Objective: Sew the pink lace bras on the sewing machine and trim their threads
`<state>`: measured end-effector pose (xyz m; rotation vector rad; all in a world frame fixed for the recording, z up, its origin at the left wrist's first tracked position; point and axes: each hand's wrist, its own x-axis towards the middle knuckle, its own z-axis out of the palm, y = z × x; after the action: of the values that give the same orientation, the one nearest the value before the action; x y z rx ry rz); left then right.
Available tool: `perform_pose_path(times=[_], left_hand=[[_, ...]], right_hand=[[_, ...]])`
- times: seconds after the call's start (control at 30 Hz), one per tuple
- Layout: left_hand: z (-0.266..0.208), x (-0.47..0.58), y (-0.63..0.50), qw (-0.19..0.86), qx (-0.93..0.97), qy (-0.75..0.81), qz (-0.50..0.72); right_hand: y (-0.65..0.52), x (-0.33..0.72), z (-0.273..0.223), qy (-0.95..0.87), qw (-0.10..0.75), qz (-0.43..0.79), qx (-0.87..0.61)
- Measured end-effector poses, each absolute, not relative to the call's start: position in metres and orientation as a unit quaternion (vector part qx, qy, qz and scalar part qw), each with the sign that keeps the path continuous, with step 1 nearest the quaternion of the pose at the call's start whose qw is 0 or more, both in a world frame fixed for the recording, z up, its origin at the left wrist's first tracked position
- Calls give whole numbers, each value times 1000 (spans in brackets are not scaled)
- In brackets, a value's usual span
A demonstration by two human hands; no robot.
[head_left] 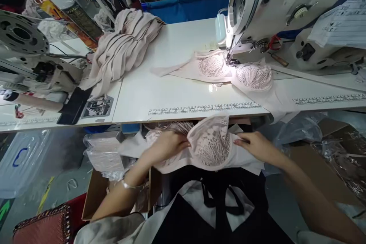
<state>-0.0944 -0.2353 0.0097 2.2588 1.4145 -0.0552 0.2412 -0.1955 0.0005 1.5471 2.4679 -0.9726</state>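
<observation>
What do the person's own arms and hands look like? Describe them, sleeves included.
The left hand and right hand are ungloved. A thin, silvery bracelet circles the left wrist; none shows on the right. The left sleeve is loose and light grey; only a greyish edge of the right sleeve shows.

A pale grey top (110, 230), a black apron (181, 225) with looped ties (220, 201) and a silvery bangle (130, 186) are worn.

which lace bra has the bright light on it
The lit bra lies on the white table at the sewing machine; the held bra is in the left hand and right hand, in front of the table.
</observation>
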Motion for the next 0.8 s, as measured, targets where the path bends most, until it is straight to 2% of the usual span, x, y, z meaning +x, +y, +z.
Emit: perform_pose_path(times=[0.03, 0.1, 0.17, 0.23, 0.3, 0.43, 0.5, 0.57, 0.63, 0.73, 0.8], left_hand=[[-11, -80, -233, 189, 816, 542, -69], [-46, -55, -229, 158, 813, 554, -82], [-63, -40, -227, 135, 819, 554, -67], [-61, -36, -225, 117, 829, 544, -49], [-45, -38, -219, 107, 870, 481, -7], [-5, -38, -171, 35, 949, 262, 173], [10, -30, -128, 17, 938, 272, 214], [21, -17, -81, 18, 929, 316, 190], [30, -5, -41, 18, 937, 326, 127], [40, 6, -6, 16, 956, 293, 22], [42, 7, 2, 17, 960, 280, -6]], right_hand=[[-196, 238, -17, 803, 104, -268, 522], [-199, 237, -42, 799, 149, -215, 541], [-202, 241, -54, 805, 158, -184, 542], [-202, 248, -53, 816, 157, -154, 534], [-197, 257, -43, 857, 99, -100, 497], [-160, 267, -6, 937, -119, 49, 323], [-123, 266, 17, 922, -157, 89, 342], [-77, 260, 37, 877, -176, 86, 438], [-30, 254, 48, 839, -149, 51, 521], [25, 249, 47, 836, -86, 7, 542], [44, 249, 39, 846, -64, -7, 529]])
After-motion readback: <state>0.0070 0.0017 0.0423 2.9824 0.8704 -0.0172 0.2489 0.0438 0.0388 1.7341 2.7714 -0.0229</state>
